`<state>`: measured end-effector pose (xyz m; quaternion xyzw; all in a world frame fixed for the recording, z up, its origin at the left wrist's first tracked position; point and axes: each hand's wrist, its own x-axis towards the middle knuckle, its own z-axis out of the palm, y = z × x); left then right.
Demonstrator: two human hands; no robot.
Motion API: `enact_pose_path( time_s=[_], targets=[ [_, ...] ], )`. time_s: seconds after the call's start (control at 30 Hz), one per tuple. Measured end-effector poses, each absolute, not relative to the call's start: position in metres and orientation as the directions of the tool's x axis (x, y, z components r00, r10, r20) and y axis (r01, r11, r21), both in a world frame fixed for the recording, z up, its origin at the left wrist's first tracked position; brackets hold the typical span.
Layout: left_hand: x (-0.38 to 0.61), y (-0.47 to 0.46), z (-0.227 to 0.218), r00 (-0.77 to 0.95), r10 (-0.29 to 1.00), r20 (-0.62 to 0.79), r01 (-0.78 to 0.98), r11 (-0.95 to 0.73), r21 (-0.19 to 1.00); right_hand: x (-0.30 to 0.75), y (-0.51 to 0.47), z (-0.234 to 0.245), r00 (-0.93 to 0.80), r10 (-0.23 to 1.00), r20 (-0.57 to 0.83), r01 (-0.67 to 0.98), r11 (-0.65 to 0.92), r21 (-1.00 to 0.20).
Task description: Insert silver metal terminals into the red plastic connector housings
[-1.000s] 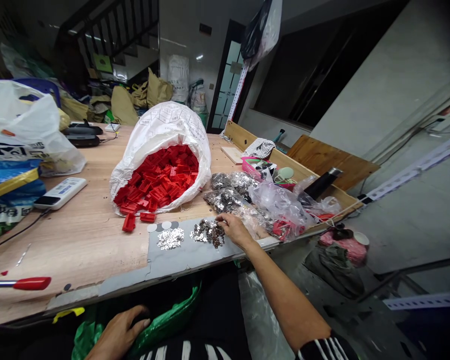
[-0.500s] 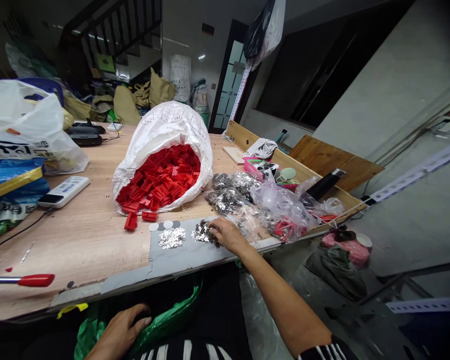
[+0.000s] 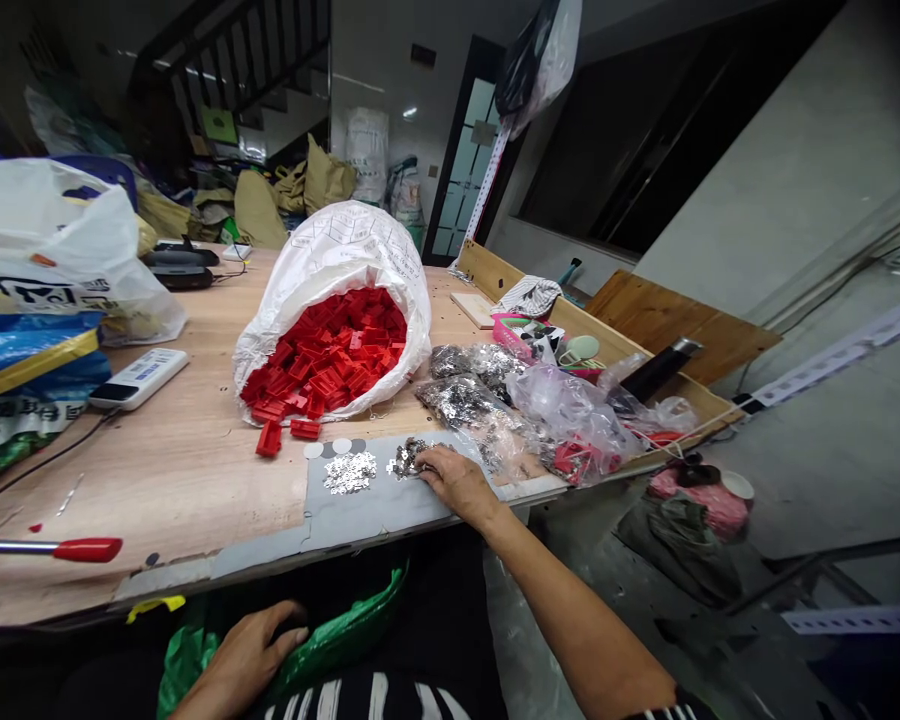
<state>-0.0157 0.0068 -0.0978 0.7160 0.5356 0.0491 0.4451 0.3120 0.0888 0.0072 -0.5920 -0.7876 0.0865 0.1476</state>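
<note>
Our right hand [image 3: 457,485] lies flat, fingers apart, on the silver flakes [image 3: 407,458] atop the gray mat [image 3: 379,505]. A careless sweep could scatter them off the near edge of the worktop [image 3: 195,480]. Our left hand [image 3: 236,665], curled by the green bag [image 3: 337,640], has an unclear grip.

The right grip [image 3: 457,485] rests on dark metal flakes [image 3: 407,458] on a grey mat [image 3: 379,505], paler flakes [image 3: 349,472] just left of it; the left grip [image 3: 244,660] lies by a green bag [image 3: 330,640].
</note>
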Motion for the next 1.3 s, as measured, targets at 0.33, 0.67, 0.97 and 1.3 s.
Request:
enact_pose_path(
  time_s=[0.33, 0.67, 0.97, 1.3],
  targets=[
    [-0.007, 0.015, -0.037, 0.488, 0.811, -0.321, 0.524, 0.021, 0.851, 0.315, 0.083, 0.005, -0.284, 0.95, 0.129, 0.897, 0.311, -0.315],
    [0.007, 0.095, 0.002, -0.072, 0.951, 0.302, 0.613, -0.196, 0.765, 0.31, 0.084, -0.001, -0.271, 0.951, 0.148, 0.908, 0.304, -0.287],
    [0.0, 0.149, -0.02, -0.06, 0.955, 0.289, 0.92, -0.059, 0.388, 0.313, 0.085, 0.001, -0.21, 0.953, 0.217, 0.907, 0.273, -0.321],
    [-0.012, 0.139, -0.016, -0.132, 0.959, 0.252, 0.843, -0.025, 0.538, 0.302, 0.084, 0.003, -0.177, 0.965, 0.195, 0.922, 0.232, -0.31]
  ],
)
